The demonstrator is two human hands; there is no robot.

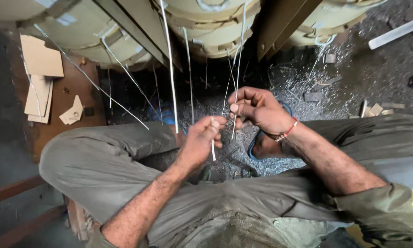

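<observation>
Grey trouser legs (pixel 123 160), crossed, fill the near ground and hem in both forearms, leaving little free room beyond a small gap over the floor's metal shavings (pixel 298 78). Cardboard scraps (pixel 41 59) lie well left; pale rolls (pixel 206 27) crowd the top, trailing thin white strips (pixel 171 69). Left hand (pixel 202 138) pinches a short white strip (pixel 213 149); right hand (pixel 257 110) grips a long one (pixel 237 59) hanging between them.
</observation>
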